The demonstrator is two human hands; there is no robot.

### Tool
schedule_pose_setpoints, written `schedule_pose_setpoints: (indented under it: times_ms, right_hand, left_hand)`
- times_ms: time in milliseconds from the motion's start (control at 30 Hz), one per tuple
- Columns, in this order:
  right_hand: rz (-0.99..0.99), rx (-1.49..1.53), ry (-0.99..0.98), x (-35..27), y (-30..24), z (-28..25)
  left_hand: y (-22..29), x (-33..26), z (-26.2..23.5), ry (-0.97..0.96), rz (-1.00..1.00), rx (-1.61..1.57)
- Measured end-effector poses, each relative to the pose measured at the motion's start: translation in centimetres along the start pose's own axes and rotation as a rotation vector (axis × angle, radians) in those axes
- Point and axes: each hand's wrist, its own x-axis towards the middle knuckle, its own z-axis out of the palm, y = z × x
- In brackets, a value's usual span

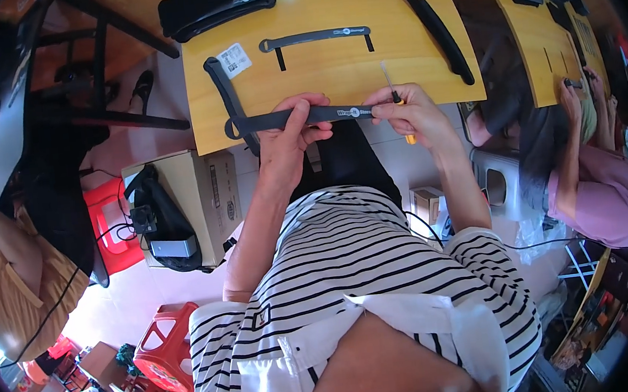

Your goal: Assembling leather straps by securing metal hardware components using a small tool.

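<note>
Both my hands are over the near edge of the table, stretching a dark grey hook-and-loop strap (324, 114) between them. My left hand (285, 141) is closed on it near the looped end, thumb on top. My right hand (414, 113) pinches the other end. Also in the right hand is a screwdriver (407, 126) with a yellow and black handle, its thin shaft pointing away from me. A second strap (219, 80) lies at the table's left side, passing behind the held one. Farther off, another strap (316, 37) lies flat beside two short black marks.
A stack of black straps (217, 5) sits at the far left of the yellow table (339, 71). Long black straps (439, 37) lie on its right, a white label (235, 60) on its left. A cardboard box (214, 187) stands lower left. Other people work at both sides.
</note>
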Motion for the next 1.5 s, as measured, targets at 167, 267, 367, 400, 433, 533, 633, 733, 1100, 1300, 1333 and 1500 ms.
schedule_pose_setpoints:
  times_ms: [167, 267, 367, 400, 433, 533, 633, 733, 1100, 1300, 1333, 1500]
  right_hand:
    - [-0.022, 0.072, 0.069, 1.4, 0.8, -2.0]
    - [-0.061, 0.049, 0.131, 2.2, 0.2, -3.3]
    - [-0.108, 0.011, 0.194, 3.3, -1.3, -3.3]
    - [-0.142, -0.007, 0.218, 3.8, -1.8, -3.2]
    - [-0.139, -0.004, 0.22, 4.3, -2.3, -3.3]
    - [-0.209, -0.048, 0.27, 6.2, -3.1, -3.9]
    - [-0.215, -0.116, 0.303, 8.1, -3.3, -4.6]
    - [-0.186, -0.154, 0.343, 9.4, -3.4, -4.9]
    - [-0.169, -0.102, 0.364, 11.4, -1.7, -6.2]
    - [-0.198, -0.186, 0.424, 11.6, -1.3, -5.8]
    - [-0.192, -0.186, 0.424, 11.6, -1.4, -5.6]
    - [-0.193, -0.301, 0.517, 12.0, -1.5, -5.8]
  left_hand:
    - [0.2, 0.9, -0.1, 0.056, -0.019, -0.026]
    - [0.8, 2.5, -2.1, 0.146, 0.03, -0.02]
    - [1.6, 4.3, -3.5, 0.206, -0.031, 0.006]
    - [1.8, 5.1, -3.7, 0.227, -0.015, 0.085]
    - [2.2, 5.9, -3.9, 0.25, 0.005, 0.162]
    - [2.9, 8.3, -5.0, 0.269, 0.013, 0.287]
    - [3.5, 9.8, -5.2, 0.281, -0.018, 0.378]
    - [3.4, 11.1, -5.6, 0.276, -0.02, 0.478]
    - [2.4, 13.8, -6.4, 0.351, 0.013, 0.77]
    - [1.8, 14.0, -7.1, 0.331, 0.036, 0.674]
    - [1.8, 14.1, -7.1, 0.333, 0.031, 0.674]
    - [1.8, 14.3, -7.2, 0.342, 0.018, 0.678]
